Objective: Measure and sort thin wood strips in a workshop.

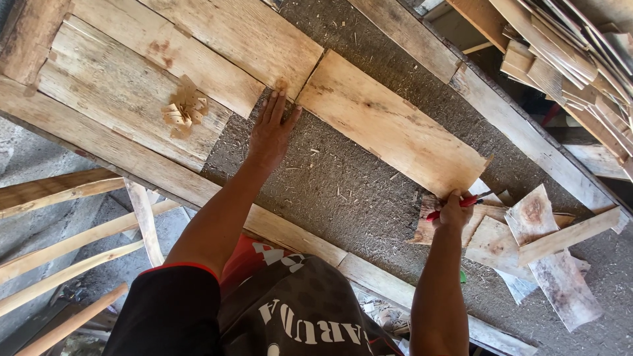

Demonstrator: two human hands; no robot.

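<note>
- Workbench [343,178] with a rough, sawdust-strewn top fills most of the view, framed by long timber rails.
- Wide planks [132,92] lie side by side on the bench's upper left; one has a splintered patch with curled chips.
- Loose board [389,125], pale and flat, lies slanting across the middle of the bench, its upper end butting the wide planks.
- Stacked thin laths [567,46] pile up at the upper right, beyond the bench rail.
- Offcuts [527,237] and bark-edged scraps lie in a heap just beside the board's lower end.
- Left hand [270,132] lies flat with fingers spread and loose, fingertips pressing the board's upper corner where it meets the planks.
- Right hand [453,212] sits at the board's lower end, fingers clenched around a red pencil [461,204].
</note>
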